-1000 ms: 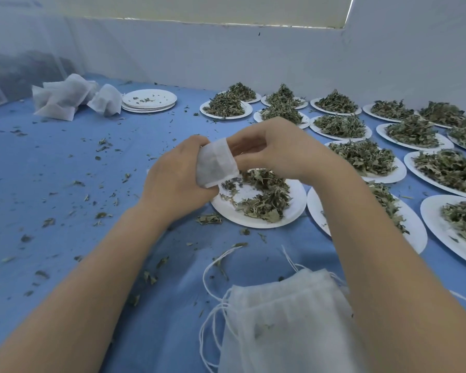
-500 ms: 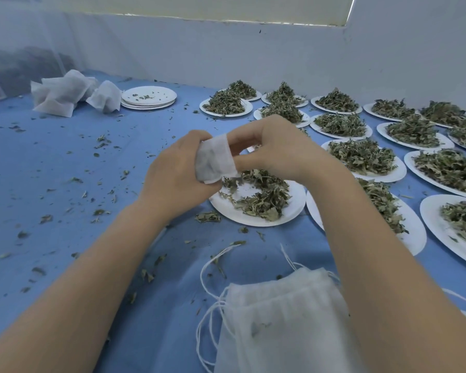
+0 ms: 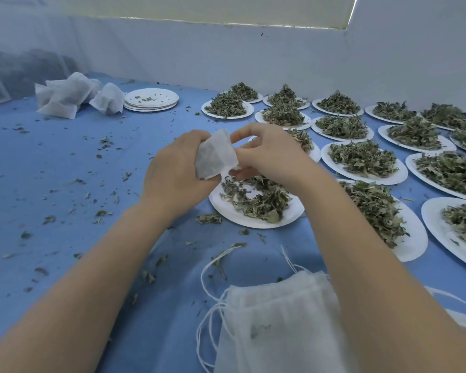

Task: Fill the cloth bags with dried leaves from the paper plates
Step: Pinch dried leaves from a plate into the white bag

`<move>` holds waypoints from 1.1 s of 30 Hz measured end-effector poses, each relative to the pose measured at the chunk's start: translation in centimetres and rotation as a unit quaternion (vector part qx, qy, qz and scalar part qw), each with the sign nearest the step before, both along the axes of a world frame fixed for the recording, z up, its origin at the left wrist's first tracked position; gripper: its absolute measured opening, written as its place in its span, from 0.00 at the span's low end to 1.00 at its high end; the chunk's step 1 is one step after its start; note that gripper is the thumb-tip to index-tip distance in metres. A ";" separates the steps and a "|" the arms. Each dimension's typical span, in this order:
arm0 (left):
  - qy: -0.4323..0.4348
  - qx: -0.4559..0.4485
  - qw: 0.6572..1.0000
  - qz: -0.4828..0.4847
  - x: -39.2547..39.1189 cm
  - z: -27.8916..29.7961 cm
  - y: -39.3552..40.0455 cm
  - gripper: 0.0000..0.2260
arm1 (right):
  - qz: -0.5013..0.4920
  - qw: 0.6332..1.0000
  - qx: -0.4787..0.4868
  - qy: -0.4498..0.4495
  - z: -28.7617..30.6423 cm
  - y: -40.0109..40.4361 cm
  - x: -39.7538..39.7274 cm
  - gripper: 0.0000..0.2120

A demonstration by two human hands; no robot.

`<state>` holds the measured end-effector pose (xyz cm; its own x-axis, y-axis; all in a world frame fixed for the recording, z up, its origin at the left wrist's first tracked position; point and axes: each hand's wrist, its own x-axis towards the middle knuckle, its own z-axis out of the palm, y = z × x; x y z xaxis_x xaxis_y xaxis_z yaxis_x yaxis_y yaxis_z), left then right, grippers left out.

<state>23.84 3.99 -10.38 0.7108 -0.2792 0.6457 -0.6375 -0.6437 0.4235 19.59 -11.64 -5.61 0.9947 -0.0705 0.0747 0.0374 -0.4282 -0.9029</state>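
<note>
A small white cloth bag (image 3: 215, 158) is held in the air between both hands, above the near paper plate (image 3: 234, 219). My left hand (image 3: 172, 173) grips its left side. My right hand (image 3: 267, 154) pinches its right edge with thumb and fingers. That plate holds a thin ring of dried leaves (image 3: 256, 200), with bare paper in the middle. The inside of the bag is hidden.
Several paper plates heaped with dried leaves (image 3: 361, 158) fill the right side up to the white wall. A stack of empty plates (image 3: 151, 99) and filled white bags (image 3: 70, 96) lie far left. Empty bags with strings (image 3: 275, 319) lie near me. Leaf crumbs dot the blue cloth (image 3: 65, 184).
Both hands have lifted the bag slightly and turned it. More of the bag now shows between them, and the right hand's fingers have spread along its edge.
</note>
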 end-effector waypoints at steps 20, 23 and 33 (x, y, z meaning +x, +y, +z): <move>-0.159 0.124 0.979 -0.027 -0.2 0.6 0.1 0.18 | 0.076 0.899 -0.391 -0.184 1.5 0.8 -0.3 0.10; -0.120 0.102 0.987 -0.026 -0.1 0.5 0.2 0.15 | 0.107 0.895 -0.389 -0.188 1.3 0.8 -0.3 0.09; 0.050 -0.016 0.998 -0.024 -0.5 0.6 -0.1 0.16 | 0.034 0.970 -0.175 -0.162 0.0 3.0 -0.2 0.10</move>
<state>23.38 3.89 -9.73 0.7579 -0.2951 0.5819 -0.6215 -0.5978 0.5063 19.37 -8.66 -5.63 0.9164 0.0805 0.3921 0.3340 -0.6937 -0.6381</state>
